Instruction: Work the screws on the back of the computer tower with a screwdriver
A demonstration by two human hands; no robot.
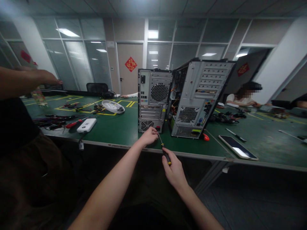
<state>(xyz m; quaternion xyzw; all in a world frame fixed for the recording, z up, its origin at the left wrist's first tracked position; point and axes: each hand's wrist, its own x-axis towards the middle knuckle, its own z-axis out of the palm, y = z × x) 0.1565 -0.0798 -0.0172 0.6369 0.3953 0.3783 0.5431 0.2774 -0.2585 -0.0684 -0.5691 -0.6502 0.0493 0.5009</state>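
Note:
Two computer cases stand upright on the green table, their backs towards me. At the lower right corner of the smaller case (151,110), my left hand (149,136) has its fingers pressed together beside the tip of a screwdriver; what they pinch, if anything, is too small to make out. My right hand (174,167) is closed on the black and yellow handle of the screwdriver (166,155), whose shaft points up and left to that corner. Right of it, the larger case (192,105) is open on its left side, with wires showing inside.
A white power bank (86,125), a red screwdriver (74,123), cables and a white basket (113,106) lie left. A phone (238,147) and a pen-like tool (236,135) lie right. One person (21,127) stands at the left; another (247,95) sits at the right.

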